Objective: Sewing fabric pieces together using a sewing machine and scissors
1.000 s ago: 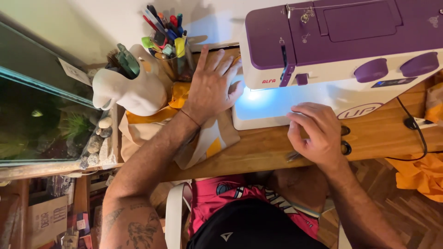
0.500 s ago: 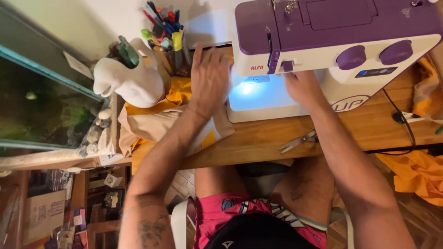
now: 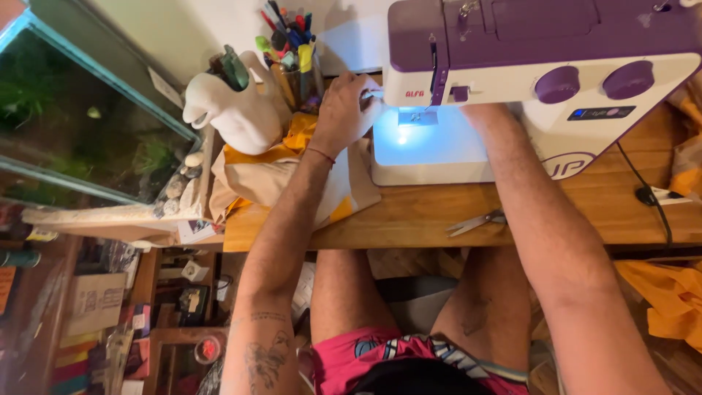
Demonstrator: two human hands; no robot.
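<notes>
Overhead view of a seated person at a wooden worktop (image 3: pixel 439 216) bearing a purple and white sewing machine (image 3: pixel 541 80). The left hand (image 3: pixel 347 110) lies at the left end of the machine, beside the needle area, its fingers curled and its fingertips at the edge of the lit bed (image 3: pixel 428 143); whether they pinch anything cannot be told. The right hand is hidden beneath the machine's arm, only the forearm (image 3: pixel 526 212) showing as it passes under the housing, so its opening and grip cannot be told. Yellow and cream fabric (image 3: pixel 292 172) lies bunched on the worktop under the left wrist and forearm, just left of the machine's base and touching it. A thin red band (image 3: pixel 319 153) circles the left wrist. Scissors (image 3: pixel 475 222) rest near the front edge of the worktop, between the two forearms and just beside the right one. Behind the fabric stands a white sculpted holder (image 3: pixel 238 110), and next to it a cup of pens and markers (image 3: pixel 289 51). An aquarium (image 3: pixel 80 124) stands at far left. A black cable (image 3: pixel 647 192) runs over the worktop right of the machine, and orange cloth (image 3: pixel 669 296) hangs below that edge.
</notes>
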